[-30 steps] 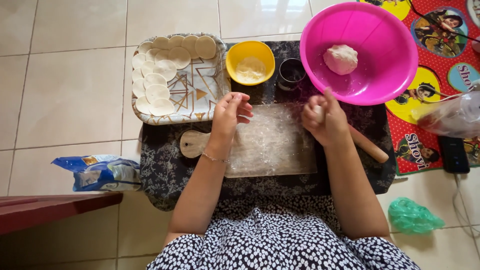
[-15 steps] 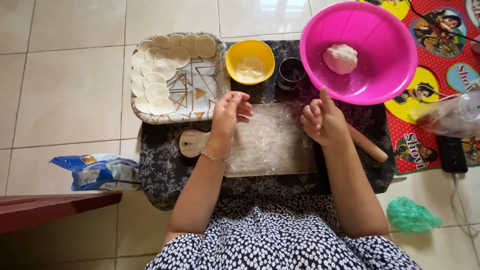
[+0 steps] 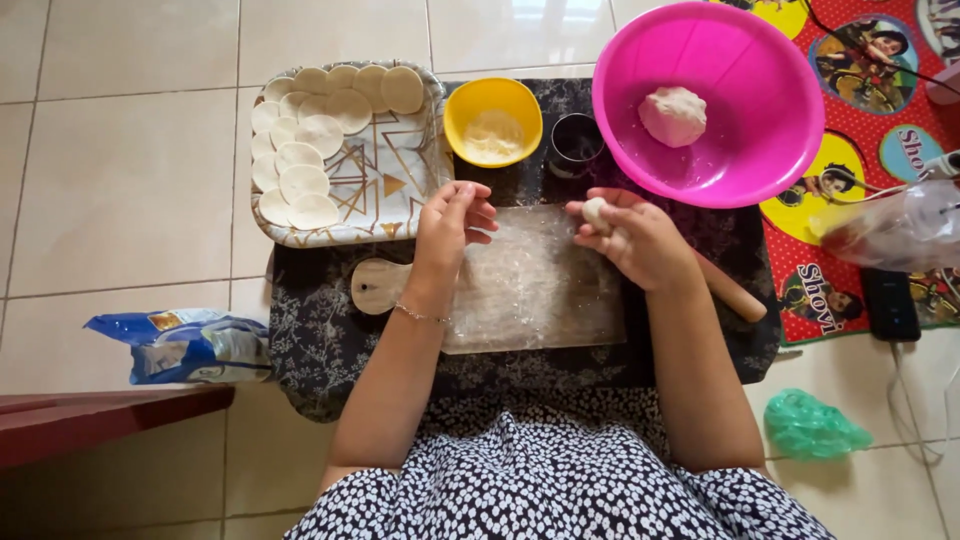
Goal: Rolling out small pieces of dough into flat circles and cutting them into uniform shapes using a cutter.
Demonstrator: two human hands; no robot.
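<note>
The right hand (image 3: 640, 240) is curled around a small pale ball of dough (image 3: 596, 211), which sits pinched at its fingertips just above the far right corner of the plastic-covered wooden rolling board (image 3: 530, 285). The left hand (image 3: 452, 225) hovers half open over the board's far left edge, fingers loosely bent and holding nothing.

The ball is held only by the fingertips, so a loose pinch could let it drop past the board onto the dark floral cloth (image 3: 320, 340) and pick up lint. The clear plastic film on the board looks wrinkled; soft dough pressed there may stick or take creases. Just beyond the board stand a small dark metal cup (image 3: 578, 142) and a yellow bowl of flour (image 3: 492, 122); a careless reach could tip either. The wooden rolling pin (image 3: 732, 295) lies at the board's right, partly under the right forearm, and could roll if nudged.
</note>
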